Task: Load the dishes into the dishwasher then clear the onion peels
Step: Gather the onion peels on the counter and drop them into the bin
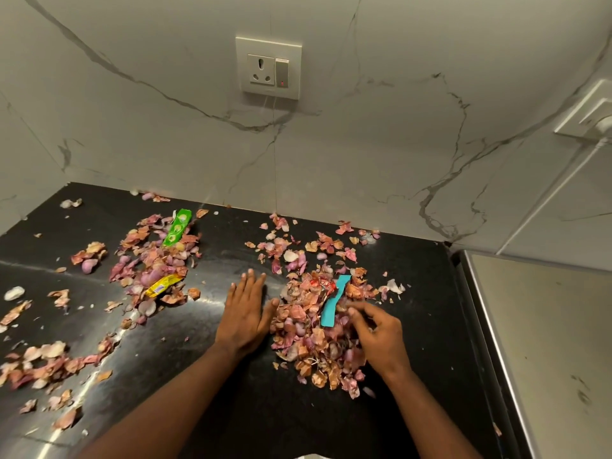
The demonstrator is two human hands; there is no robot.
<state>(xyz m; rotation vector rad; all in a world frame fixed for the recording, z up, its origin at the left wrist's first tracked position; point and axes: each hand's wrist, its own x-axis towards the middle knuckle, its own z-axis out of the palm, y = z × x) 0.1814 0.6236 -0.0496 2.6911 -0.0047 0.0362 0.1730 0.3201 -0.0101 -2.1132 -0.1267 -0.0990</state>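
Note:
Pink and brown onion peels lie all over the black counter (212, 359). The biggest heap (311, 329) sits between my hands. My left hand (245, 313) lies flat on the counter, fingers straight, its thumb side against the heap's left edge. My right hand (374, 329) rests on the heap's right side with fingers curled among the peels; whether it holds any I cannot tell. A teal wrapper strip (334, 303) and a red wrapper (326, 286) lie on this heap. A second heap (155, 263) spreads at the left.
A green wrapper (177, 226) and a yellow wrapper (162, 284) lie in the left heap. More peels (43, 362) sit near the counter's left edge. A marble wall with a socket (268, 67) stands behind. A steel appliance top (543, 342) borders the counter on the right.

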